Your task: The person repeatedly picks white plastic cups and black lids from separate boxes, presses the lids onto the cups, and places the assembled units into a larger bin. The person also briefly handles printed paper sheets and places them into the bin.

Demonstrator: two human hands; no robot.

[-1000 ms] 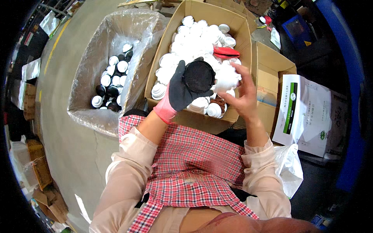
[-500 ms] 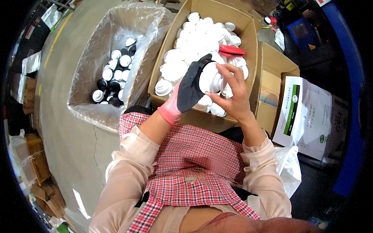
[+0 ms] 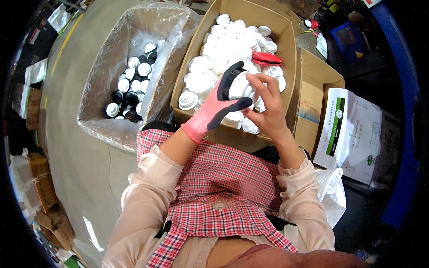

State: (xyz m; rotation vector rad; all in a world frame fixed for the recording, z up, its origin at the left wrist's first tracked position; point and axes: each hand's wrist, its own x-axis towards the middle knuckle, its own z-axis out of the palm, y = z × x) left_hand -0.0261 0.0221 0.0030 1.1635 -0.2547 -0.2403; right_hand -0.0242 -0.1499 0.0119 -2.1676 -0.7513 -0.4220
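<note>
Over the near part of a cardboard box (image 3: 287, 44), both my hands are closed on a white, round, stepped plastic piece (image 3: 241, 87). My left hand (image 3: 218, 102) wears a pink glove with black palm and fingers; its fingers curve behind the piece and its thumb lies along the near side. My bare right hand (image 3: 271, 107) grips the right side with thumb and fingertips. Many similar white pieces (image 3: 201, 79) fill the box beneath. Among them lies a red, flat, folded item (image 3: 267, 58). The right hand partly hides the held piece.
At the left stands a box (image 3: 96, 87) lined with clear plastic, containing black and white round pieces (image 3: 134, 86). An open cardboard box (image 3: 309, 96), a printed white carton (image 3: 351, 134) and a white plastic bag (image 3: 333, 193) are at the right.
My left hand has turned, so its pink back shows more and its thumb now reaches across the near side. The white piece has tilted; my right hand stays nearly in place.
</note>
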